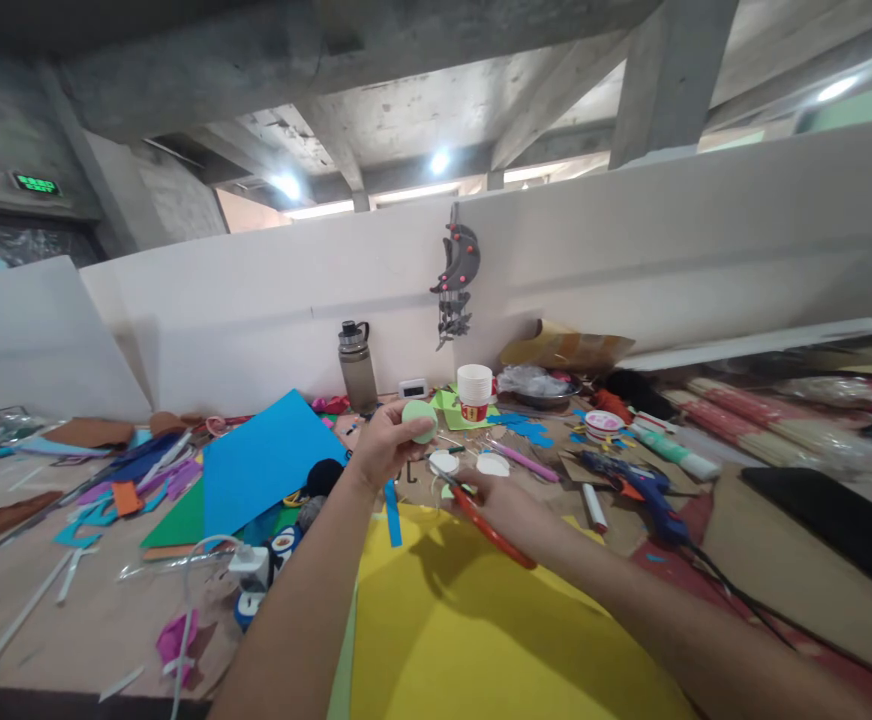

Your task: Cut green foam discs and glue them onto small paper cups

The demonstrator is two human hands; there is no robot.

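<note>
Two hands are busy. At the left, the left hand (382, 447) pinches a pale green disc (421, 420), lifted above the yellow sheet (466, 630). Lower and right of this grip, the right hand (502, 503) is clamped around red scissors (494, 533). I judge it a cutting step; a next cut needs the blades at the disc.

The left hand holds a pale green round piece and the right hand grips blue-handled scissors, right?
Not quite. In the head view the scissors in the right hand have red handles, not blue. The left hand does hold a pale green round piece.
</note>
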